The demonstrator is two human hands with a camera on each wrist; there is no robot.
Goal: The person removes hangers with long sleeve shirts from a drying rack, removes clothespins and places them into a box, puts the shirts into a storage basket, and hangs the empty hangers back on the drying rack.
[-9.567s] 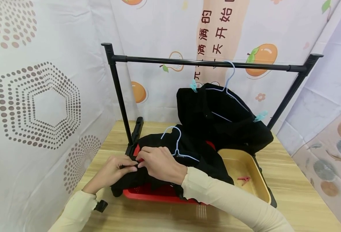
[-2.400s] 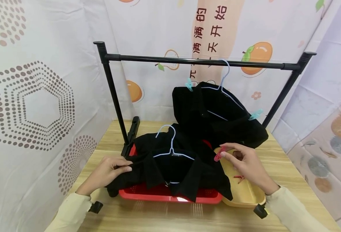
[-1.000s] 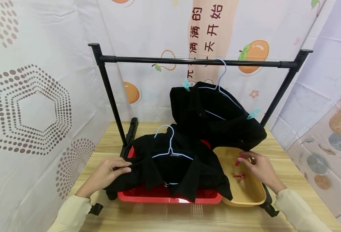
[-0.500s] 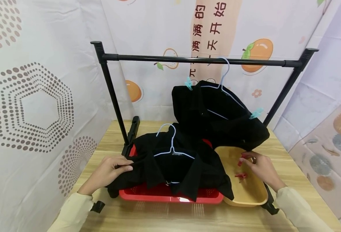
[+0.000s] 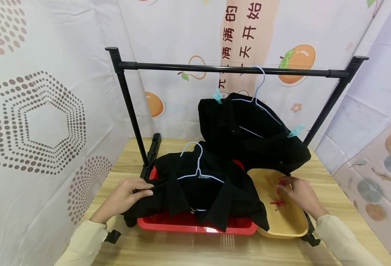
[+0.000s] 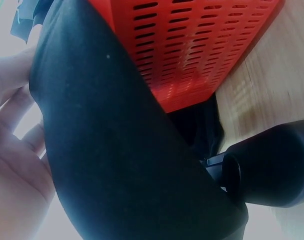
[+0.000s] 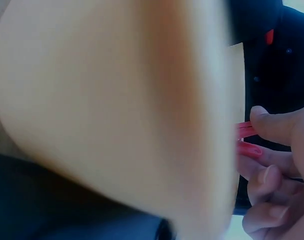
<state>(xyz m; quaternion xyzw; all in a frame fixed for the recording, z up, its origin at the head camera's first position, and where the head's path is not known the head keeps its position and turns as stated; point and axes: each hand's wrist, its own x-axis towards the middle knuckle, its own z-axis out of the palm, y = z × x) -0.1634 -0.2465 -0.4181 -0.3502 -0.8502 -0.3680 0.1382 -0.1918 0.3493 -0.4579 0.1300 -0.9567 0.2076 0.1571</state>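
Observation:
My left hand (image 5: 127, 195) pinches the left shoulder of a black collared shirt (image 5: 245, 195) between thumb and fingers. That shirt lies over a red basket (image 5: 195, 227), with a light blue hanger (image 5: 199, 162) in its neck, hook upward. My right hand (image 5: 299, 193) reaches into a yellow tray (image 5: 291, 225) and pinches a red clothespin (image 5: 278, 187). The right wrist view shows the clothespin (image 7: 247, 130) between thumb and fingers, partly behind the tray wall. A second red clothespin (image 5: 277, 203) lies on the tray's floor just below.
A black garment rack (image 5: 195, 68) spans the table. From its bar hangs another black shirt (image 5: 215, 122) on a light blue hanger (image 5: 261, 85), with teal clothespins (image 5: 296, 130) at both shoulders. Rack feet (image 5: 153, 151) stand beside the basket and tray.
Both hands were together at the lying shirt's left shoulder. The right hand then held a red clothespin near the shirt's right side and moved right and down into the tray. The left hand stayed.

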